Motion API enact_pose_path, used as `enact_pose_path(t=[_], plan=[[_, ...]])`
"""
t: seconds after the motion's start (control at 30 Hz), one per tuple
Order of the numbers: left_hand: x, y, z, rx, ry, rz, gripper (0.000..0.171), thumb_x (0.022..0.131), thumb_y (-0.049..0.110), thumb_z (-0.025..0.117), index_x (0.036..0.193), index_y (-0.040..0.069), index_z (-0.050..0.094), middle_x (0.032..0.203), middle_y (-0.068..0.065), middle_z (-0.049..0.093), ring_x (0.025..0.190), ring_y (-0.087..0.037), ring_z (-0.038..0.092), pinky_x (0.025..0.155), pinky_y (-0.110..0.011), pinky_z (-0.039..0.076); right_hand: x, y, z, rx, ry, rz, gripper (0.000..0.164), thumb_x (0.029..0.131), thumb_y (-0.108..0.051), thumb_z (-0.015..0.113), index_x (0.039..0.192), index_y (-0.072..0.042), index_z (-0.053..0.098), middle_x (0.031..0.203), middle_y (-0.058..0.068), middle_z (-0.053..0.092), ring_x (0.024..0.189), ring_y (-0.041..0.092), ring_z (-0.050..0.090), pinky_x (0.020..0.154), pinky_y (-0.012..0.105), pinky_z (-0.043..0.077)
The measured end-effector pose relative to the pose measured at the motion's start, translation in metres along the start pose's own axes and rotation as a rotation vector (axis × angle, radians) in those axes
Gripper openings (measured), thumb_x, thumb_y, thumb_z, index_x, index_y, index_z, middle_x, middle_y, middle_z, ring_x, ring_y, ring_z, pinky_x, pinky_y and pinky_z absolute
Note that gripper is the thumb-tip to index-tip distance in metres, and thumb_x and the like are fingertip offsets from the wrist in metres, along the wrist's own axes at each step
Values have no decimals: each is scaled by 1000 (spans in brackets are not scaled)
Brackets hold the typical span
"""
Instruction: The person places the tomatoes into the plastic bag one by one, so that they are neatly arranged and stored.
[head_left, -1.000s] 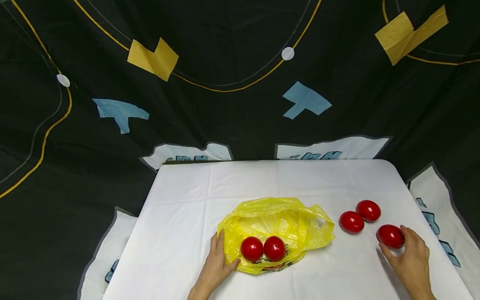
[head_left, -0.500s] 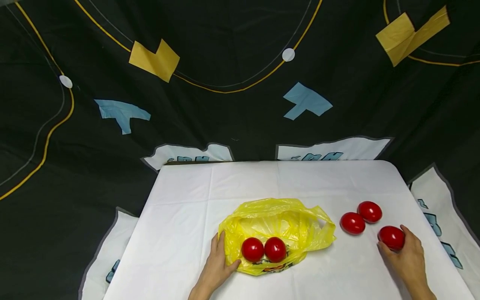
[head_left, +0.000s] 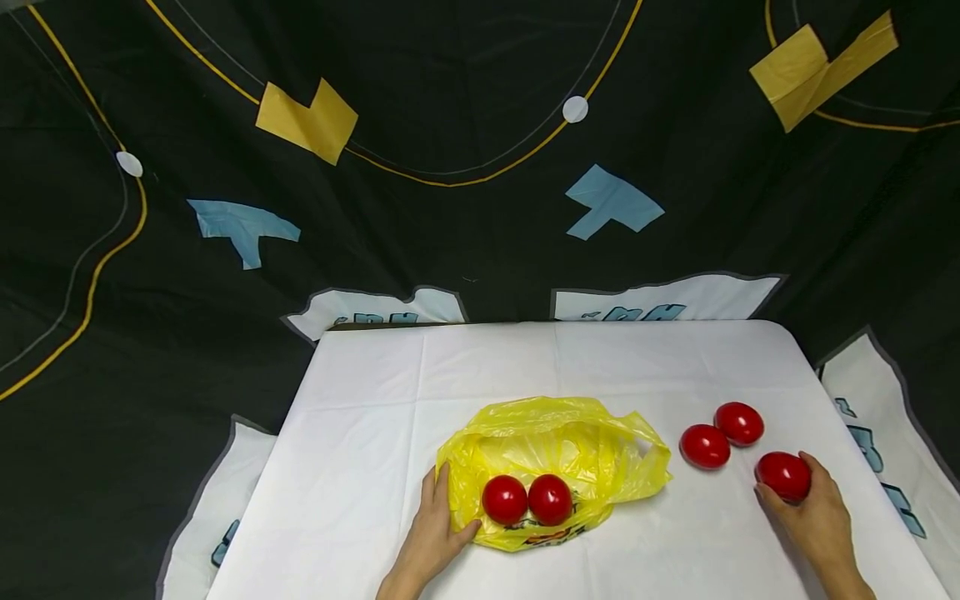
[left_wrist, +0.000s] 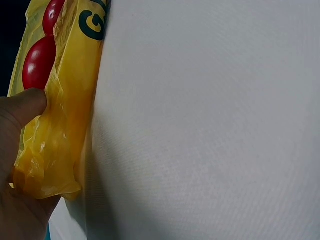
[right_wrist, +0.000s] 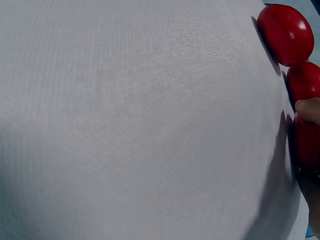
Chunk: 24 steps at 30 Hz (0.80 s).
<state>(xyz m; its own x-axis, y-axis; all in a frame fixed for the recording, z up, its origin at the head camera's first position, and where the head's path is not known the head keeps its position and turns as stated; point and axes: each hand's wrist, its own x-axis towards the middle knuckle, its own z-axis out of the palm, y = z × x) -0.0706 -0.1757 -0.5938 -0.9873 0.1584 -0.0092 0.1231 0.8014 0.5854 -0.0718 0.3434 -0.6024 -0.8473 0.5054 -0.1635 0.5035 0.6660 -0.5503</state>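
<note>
Thumb on one side and fingers on the other, the right hand [head_left: 816,523] clasps a red ball [head_left: 782,476], with a loose pair of red balls [head_left: 705,447] just beyond its fingertips on the white cloth [head_left: 352,500]. The left hand [head_left: 433,529] grips the end of a yellow plastic bag [head_left: 525,417] between thumb and fingers, and just right of that thumb two bagged balls [head_left: 550,499] lie side by side.
</note>
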Motion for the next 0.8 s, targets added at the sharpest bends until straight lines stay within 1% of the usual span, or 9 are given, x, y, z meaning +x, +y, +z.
enact_pose_path(t=[0.17, 0.5, 0.8], plan=[[0, 0, 0, 6, 6, 8, 102, 76, 36, 79, 148, -3, 18, 148, -22, 19, 126, -37, 42, 100, -43, 43, 0, -2, -1, 6, -11, 8, 95, 83, -17, 74, 148, 6, 8, 141, 38, 21, 128, 54, 24, 98, 67, 28], [0, -1, 0, 9, 16, 25, 102, 76, 36, 79, 148, -4, 18, 148, -22, 20, 125, -36, 43, 99, -42, 44, 0, -1, -3, 1, -23, 1, 95, 83, -21, 73, 147, 6, 8, 140, 39, 21, 127, 55, 24, 97, 67, 29], [0, -1, 1, 7, 11, 11, 103, 76, 37, 79, 148, -3, 18, 148, -22, 19, 126, -37, 42, 99, -43, 44, -2, -1, -4, -9, -20, 8, 95, 83, -19, 74, 147, 6, 8, 141, 38, 21, 128, 54, 23, 98, 66, 29]])
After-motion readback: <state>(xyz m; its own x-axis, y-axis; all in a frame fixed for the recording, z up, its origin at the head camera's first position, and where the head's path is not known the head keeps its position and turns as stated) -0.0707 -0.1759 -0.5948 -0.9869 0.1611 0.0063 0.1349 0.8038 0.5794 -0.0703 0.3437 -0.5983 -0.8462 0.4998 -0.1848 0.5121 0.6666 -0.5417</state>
